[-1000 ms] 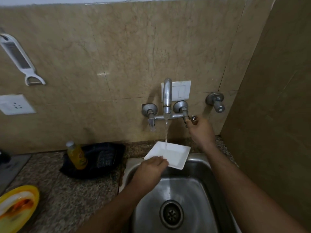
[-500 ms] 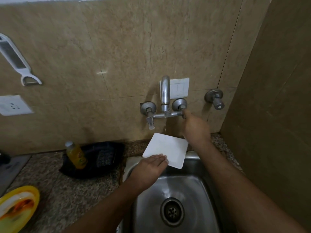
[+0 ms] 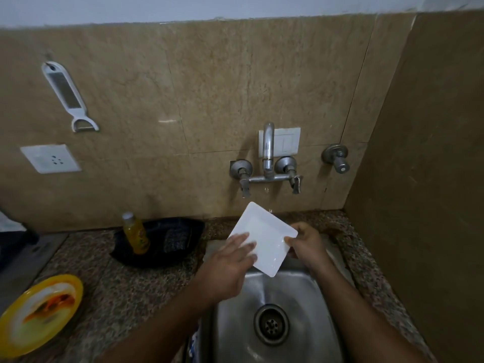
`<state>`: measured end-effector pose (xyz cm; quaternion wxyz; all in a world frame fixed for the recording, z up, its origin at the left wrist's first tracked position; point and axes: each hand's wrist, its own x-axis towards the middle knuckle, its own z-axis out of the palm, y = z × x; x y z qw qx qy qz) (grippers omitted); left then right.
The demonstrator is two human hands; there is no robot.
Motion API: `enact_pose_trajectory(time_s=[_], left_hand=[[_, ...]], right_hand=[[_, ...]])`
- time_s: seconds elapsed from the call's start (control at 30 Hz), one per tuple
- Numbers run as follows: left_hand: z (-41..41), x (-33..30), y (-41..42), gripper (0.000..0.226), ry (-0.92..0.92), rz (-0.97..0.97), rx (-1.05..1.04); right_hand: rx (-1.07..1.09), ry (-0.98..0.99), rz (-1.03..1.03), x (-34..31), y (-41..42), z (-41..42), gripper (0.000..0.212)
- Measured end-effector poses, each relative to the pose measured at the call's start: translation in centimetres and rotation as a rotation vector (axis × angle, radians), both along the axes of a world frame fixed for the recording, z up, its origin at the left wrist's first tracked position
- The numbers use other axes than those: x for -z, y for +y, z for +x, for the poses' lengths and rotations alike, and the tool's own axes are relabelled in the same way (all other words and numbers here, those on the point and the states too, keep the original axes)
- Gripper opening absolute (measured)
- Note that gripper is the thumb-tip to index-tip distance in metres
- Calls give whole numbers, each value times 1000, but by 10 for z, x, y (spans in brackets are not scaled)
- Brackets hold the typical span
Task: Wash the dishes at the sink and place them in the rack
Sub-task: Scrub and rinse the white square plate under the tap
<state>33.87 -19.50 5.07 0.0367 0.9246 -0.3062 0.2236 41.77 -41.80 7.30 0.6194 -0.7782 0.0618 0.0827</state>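
Two bare forearms reached in from the near edge over a stainless-steel sink (image 3: 301, 297), its brushed basin smooth and wet around a round perforated drain (image 3: 271, 324). Above the basin's far edge, both hands held a square white plate (image 3: 264, 231) with rounded corners and a glossy, shallowly recessed centre, tilted with one corner up toward the wall. The left hand (image 3: 230, 263) gripped its left corner, fingers curled over the face. The right hand (image 3: 305, 243) pinched its right corner.

Left of the sink, the speckled granite counter (image 3: 125, 284) carried a round yellow plate (image 3: 39, 314) smeared with orange residue at its near left edge. Farther back lay a black moulded tray (image 3: 167, 239) with a small yellow bottle (image 3: 135, 233), white-capped, standing in it.

On the beige marbled wall tiles, a dull metal mixer tap (image 3: 267, 163) with two lever handles sat over the sink, a few drops below its spout. A separate round valve (image 3: 336, 157) sat to its right, a white switch plate (image 3: 286, 144) behind it. Far left were a white socket (image 3: 49, 158) and a hanging white peeler-grater (image 3: 69, 96).
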Motion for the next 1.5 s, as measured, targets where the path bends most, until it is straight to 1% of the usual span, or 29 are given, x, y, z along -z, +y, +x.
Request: enact_pose_trajectory(time_s=[0.07, 0.13, 0.2, 0.27, 0.33, 0.37, 0.4, 0.47, 0.5, 0.57, 0.6, 0.63, 0.73, 0.8, 0.87, 0.93, 0.97, 1.07, 1.17, 1.2, 1.23, 1.27, 1.33, 1.37, 1.5], left_hand=[[-13, -9, 4, 54, 68, -104, -100], [-20, -19, 6, 57, 51, -222, -234], [-20, -27, 6, 58, 104, -361, -408], [-14, -32, 7, 63, 266, -456, -522], [-9, -36, 8, 69, 425, -499, -578], [-9, -40, 8, 68, 486, -542, -590], [-9, -42, 8, 63, 548, -628, -604], [-11, -44, 10, 44, 685, -845, -619], [-10, -42, 12, 34, 718, -944, -605], [-3, -30, 18, 22, 717, -1071, -604], [-1, -30, 17, 16, 693, -1087, -606], [-3, -38, 13, 11, 652, -1055, -610], [-10, -60, 1, 5, 495, -829, -587], [-10, -67, -4, 6, 415, -755, -575], [-9, -68, -6, 13, 404, -811, -556], [-10, -72, -7, 27, 475, -880, -512], [-9, -74, -6, 28, 483, -887, -492], [-9, -79, -4, 23, 355, -866, -470], [-9, -84, -4, 20, 207, -840, -436], [-10, -85, -3, 18, 177, -817, -433], [-9, -85, -2, 16, 196, -771, -452], [-6, -85, 1, 15, 277, -704, -492], [0, -84, 6, 24, 519, -561, -544], [2, -84, 7, 27, 570, -524, -547], [8, -84, 6, 30, 515, -504, -564]], right_hand=[[38, -108, -52, -1, 0, -6, 19], [42, -209, -168, -1, 0, -12, 22], [34, -287, -235, -2, 1, -18, 21], [28, -328, -258, -5, 4, -25, 19], [30, -347, -263, -8, 7, -29, 17], [36, -349, -253, -10, 9, -31, 16], [44, -345, -242, -12, 10, -32, 16], [59, -298, -179, -13, 13, -35, 15], [64, -260, -137, -12, 14, -37, 14], [49, -203, -115, -10, 15, -41, 11], [23, -194, -147, -9, 14, -42, 11], [-17, -198, -208, -9, 14, -44, 11], [-139, -248, -477, -19, 16, -44, 9], [-138, -303, -566, -29, 17, -42, 19], [-96, -356, -523, -38, 18, -43, 21], [-70, -413, -448, -43, 18, -46, 14], [-70, -434, -410, -45, 18, -47, 11], [-36, -536, -344, -48, 22, -52, 5], [40, -708, -338, -48, 23, -56, 7], [47, -735, -339, -47, 23, -56, 9], [29, -716, -364, -47, 23, -57, 10], [-15, -641, -404, -47, 23, -55, 9], [-94, -461, -466, -43, 21, -55, 13], [-89, -424, -467, -40, 20, -56, 13], [-36, -459, -449, -41, 20, -57, 13]])
